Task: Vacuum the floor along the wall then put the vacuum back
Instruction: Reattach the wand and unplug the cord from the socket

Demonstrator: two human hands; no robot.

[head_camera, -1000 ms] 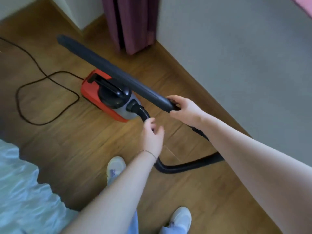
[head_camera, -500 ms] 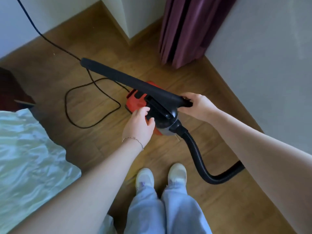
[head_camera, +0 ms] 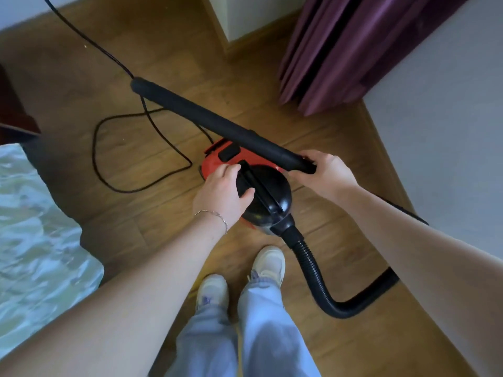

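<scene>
Red-and-black vacuum body (head_camera: 217, 162) sits on the wooden floor (head_camera: 130, 213), directly beneath both hands and just ahead of the person's pale shoes (head_camera: 268, 263); its black carry handle (head_camera: 262, 193) runs along the top of the dome; left hand (head_camera: 221, 194) rests on the dome just left of that handle, fingers lightly bent and spread over the casing, thumb beside the handle, not wrapped round it; a thin bracelet (head_camera: 211, 214) circles that wrist; right hand (head_camera: 325, 172) is clenched round the near end of the black wand (head_camera: 212, 122), which is held above the body and points away to the left; ribbed hose (head_camera: 309, 262) leaves the body's near end and curves right across the floor; power cord (head_camera: 109, 172) lies in a loop beyond the body; purple curtain (head_camera: 340, 50) hangs beside the grey wall (head_camera: 449, 118); pale bedding (head_camera: 35, 227) lies at left
</scene>
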